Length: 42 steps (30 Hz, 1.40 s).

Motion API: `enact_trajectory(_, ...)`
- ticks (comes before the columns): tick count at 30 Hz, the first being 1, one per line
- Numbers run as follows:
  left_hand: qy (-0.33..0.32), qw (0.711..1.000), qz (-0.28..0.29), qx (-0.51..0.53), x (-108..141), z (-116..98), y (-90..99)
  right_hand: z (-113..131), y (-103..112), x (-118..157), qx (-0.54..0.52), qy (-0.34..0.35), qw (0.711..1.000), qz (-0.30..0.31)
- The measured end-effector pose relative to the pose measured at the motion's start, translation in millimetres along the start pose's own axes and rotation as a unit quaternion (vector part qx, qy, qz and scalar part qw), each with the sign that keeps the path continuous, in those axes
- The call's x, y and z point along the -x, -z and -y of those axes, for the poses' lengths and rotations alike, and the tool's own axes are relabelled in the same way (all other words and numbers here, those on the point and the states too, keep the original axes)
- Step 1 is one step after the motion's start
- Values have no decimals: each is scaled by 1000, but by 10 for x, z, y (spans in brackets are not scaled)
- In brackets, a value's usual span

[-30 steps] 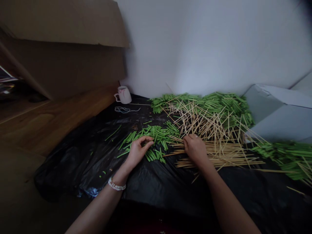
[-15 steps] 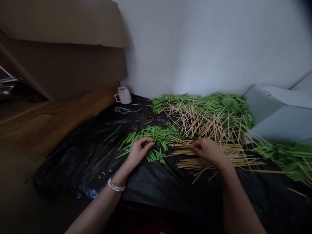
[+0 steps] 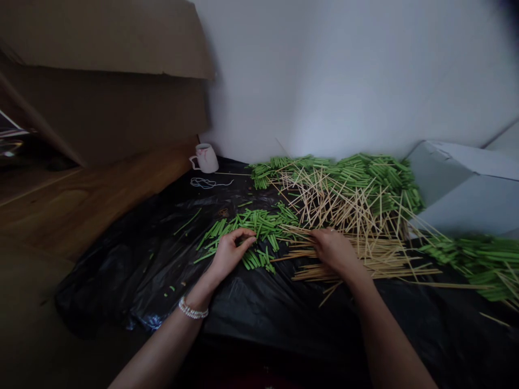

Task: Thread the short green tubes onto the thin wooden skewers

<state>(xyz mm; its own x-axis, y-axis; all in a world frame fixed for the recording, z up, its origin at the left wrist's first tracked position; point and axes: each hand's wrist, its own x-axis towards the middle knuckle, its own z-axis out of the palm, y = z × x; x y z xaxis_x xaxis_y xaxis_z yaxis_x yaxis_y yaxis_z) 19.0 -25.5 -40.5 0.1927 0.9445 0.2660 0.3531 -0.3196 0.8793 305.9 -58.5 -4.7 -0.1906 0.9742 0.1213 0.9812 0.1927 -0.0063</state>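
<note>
"What's furthest left?"

"A large brown cardboard box (image 3: 121,102), then a white ceramic mug with pink markings (image 3: 207,160) on a black plastic sheet (image 3: 117,275)."

"And the left hand (image 3: 227,253)?"

"Thumb and fingers curve toward each other with a narrow gap between. It's over the near edge of a loose heap of short, cut green stems (image 3: 261,220); I can't tell whether a piece is pinched in the fingertips. A pearly white beaded bracelet (image 3: 193,309) circles that wrist."

"Moving right?"

"The right hand (image 3: 336,253), back upward, fingers curled down among thin, straight tan wooden sticks (image 3: 389,259). Its fingertips are hidden, so I can't tell if it grips any. The green heap lies between the two hands and beyond the left; the sticks extend to both sides of the right hand."

"Past that?"

"A pale grey box (image 3: 454,202), with a bundle of longer green stems (image 3: 466,256) in front of it."
</note>
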Motion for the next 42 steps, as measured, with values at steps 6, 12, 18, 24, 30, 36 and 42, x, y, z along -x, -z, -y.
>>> enact_trajectory(6,5,1000,-5,20,6,16,0,101,11,-19,-52,42,997,-25)
enact_trajectory(12,32,996,-3,88,2,-53,-2,157,-2,-7,-180,46,978,-94)
enact_trajectory(18,42,985,18,164,-11,-75,7,306,18,18,-228,96,967,-53)
enact_trajectory(24,36,987,20,158,-13,-94,34,422,-31,42,-178,102,978,-41)
enact_trajectory(30,45,986,78,137,29,-98,-22,607,31,96,-106,115,987,-19)
enact_trajectory(36,57,978,117,162,51,-79,-5,716,50,119,-49,113,992,0)
enact_trajectory(42,81,950,121,277,25,-106,-6,703,2,123,-41,113,992,-43)
